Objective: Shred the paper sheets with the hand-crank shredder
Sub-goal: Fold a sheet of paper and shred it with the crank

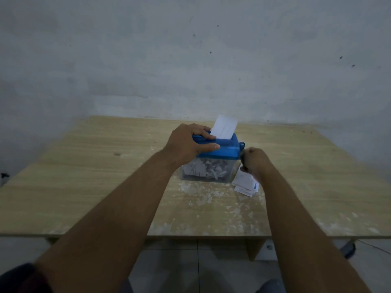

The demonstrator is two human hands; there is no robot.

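A pale grey plastered wall (190, 49) fills the upper half, from 9 through 12 to 3 o'clock, blotchy and marked with small dark specks (341, 57) toward 2 o'clock. Against it stands a light wood-grain table (84, 176), dusted with whitish flecks (232, 227) toward its near edge at 6 o'clock. Beneath, at 5 o'clock, a wooden table leg (255, 248) stands on a grey tiled floor (169, 261). At 4 o'clock a dark rounded object (349, 250) sits low, too dim to identify. The light is dim and cool.
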